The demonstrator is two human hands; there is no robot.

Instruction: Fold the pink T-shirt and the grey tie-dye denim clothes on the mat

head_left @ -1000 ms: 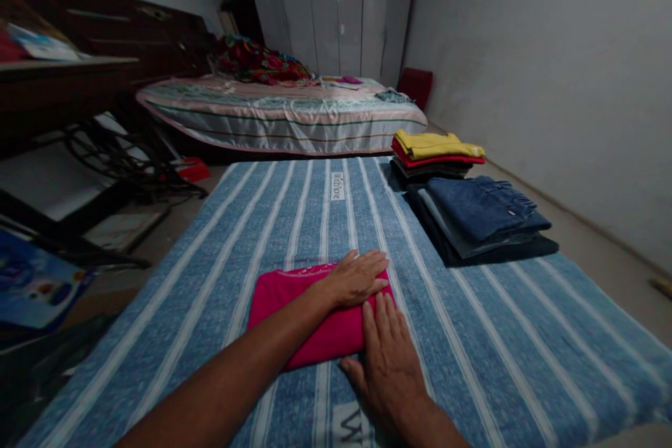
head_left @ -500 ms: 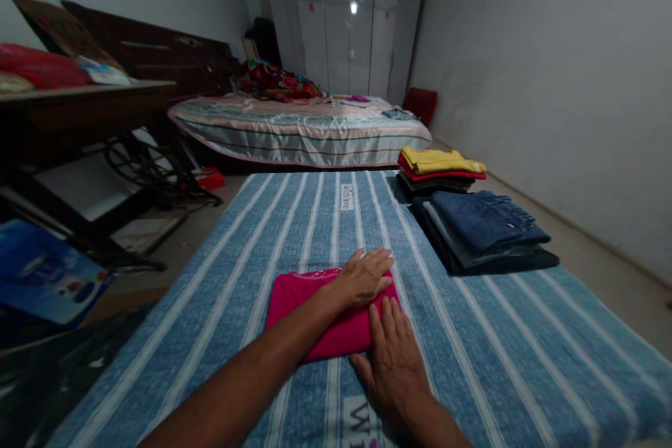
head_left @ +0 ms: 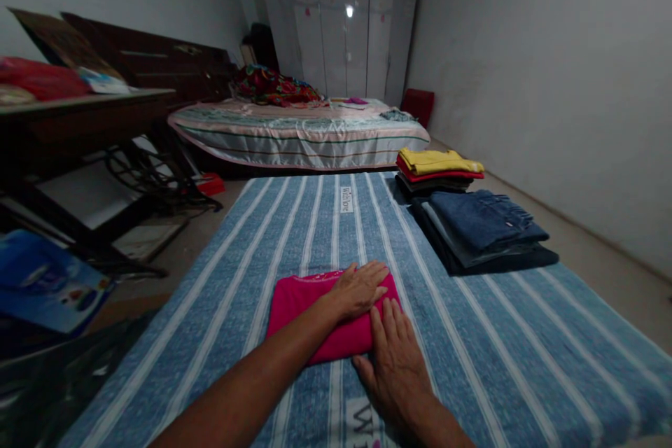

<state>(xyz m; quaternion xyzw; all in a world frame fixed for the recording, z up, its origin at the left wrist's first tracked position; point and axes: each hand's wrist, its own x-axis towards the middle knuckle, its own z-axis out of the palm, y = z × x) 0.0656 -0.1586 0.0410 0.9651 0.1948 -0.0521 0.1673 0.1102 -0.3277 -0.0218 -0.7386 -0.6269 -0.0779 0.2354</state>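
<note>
A folded pink garment (head_left: 299,304) lies flat on a blue-and-white striped cloth (head_left: 220,301). My left hand (head_left: 361,288) rests palm down across its far right part, fingers stretched out to the right. Close beside it, my right hand (head_left: 395,357) lies flat with its fingertips on the garment's right edge and its thumb spread to the left. Neither hand grips anything. My left forearm hides some of the garment's near left part.
Folded jeans (head_left: 475,220) top a dark pile at right. Behind them stands a stack with a yellow garment (head_left: 438,161) on top. A bed (head_left: 299,143) is beyond. At left are a sewing-machine table (head_left: 89,103) and a blue box (head_left: 50,287).
My left hand has shifted slightly nearer and to the left over the pink garment. My right hand stays almost in place. The camera view has tilted a little.
</note>
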